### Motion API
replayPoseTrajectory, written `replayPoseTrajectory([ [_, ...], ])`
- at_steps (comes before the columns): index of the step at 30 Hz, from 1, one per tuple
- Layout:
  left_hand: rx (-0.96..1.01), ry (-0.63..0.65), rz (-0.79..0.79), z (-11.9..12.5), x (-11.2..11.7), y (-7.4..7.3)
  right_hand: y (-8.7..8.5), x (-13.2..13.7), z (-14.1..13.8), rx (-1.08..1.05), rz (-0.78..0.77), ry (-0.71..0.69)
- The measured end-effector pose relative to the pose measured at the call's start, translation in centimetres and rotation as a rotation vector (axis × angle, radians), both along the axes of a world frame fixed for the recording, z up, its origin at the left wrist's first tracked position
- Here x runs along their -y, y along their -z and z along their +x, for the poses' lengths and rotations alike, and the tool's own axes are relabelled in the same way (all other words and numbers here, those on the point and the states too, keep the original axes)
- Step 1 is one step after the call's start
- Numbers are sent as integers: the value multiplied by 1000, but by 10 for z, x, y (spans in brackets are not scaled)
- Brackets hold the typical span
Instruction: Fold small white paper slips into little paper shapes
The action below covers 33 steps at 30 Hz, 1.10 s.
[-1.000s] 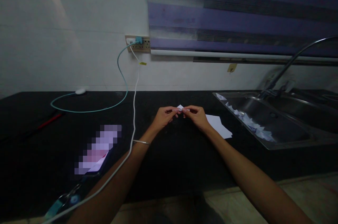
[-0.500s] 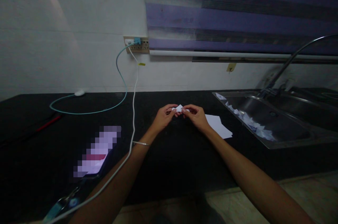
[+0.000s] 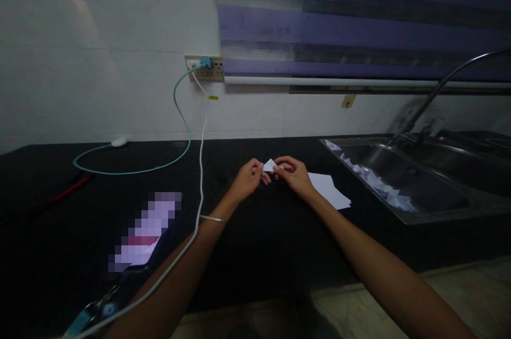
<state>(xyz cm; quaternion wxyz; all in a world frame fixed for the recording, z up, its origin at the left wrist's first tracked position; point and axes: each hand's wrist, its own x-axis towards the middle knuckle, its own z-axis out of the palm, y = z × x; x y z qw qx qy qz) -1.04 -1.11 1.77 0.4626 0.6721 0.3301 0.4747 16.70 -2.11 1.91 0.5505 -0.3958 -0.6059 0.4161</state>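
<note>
A small piece of white paper [image 3: 270, 165], folded to a peak at the top, is held up over the dark countertop [image 3: 263, 243]. My left hand [image 3: 249, 176] pinches its left end between thumb and fingers. At its right end, my right hand [image 3: 293, 174] grips it the same way, the fingers behind partly hidden. Flat on the counter beside my right wrist lies a stack of white paper sheets [image 3: 328, 191], partly covered by my forearm. Folded white paper pieces [image 3: 375, 182] are lined up along the near-left rim of the sink.
A steel sink [image 3: 435, 182] with a curved faucet [image 3: 443, 78] is on the right. At left lies a phone [image 3: 147, 232] with a blurred screen. A white cable [image 3: 202, 168] crosses over my left forearm, and a teal cable [image 3: 131, 172] loops from the wall socket [image 3: 215, 68].
More of the folded paper shows between my hands, and my left fingers have shifted slightly outward along it. The view has moved a little.
</note>
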Motion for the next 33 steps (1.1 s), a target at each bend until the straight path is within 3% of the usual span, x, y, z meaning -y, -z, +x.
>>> replayPoseTrajectory([
  [8, -27, 27, 45, 0, -4, 8, 4, -4, 1, -26, -60, -21],
  [13, 17, -10, -3, -2, -2, 2, 1, -2, 3, -28, -44, -5],
  [17, -60, 74, -57, -3, 3, -4, 0, -1, 2, -29, -39, 1],
  [33, -98, 46, 46, -9, 3, -7, 5, -5, 3, 20, -56, -33],
])
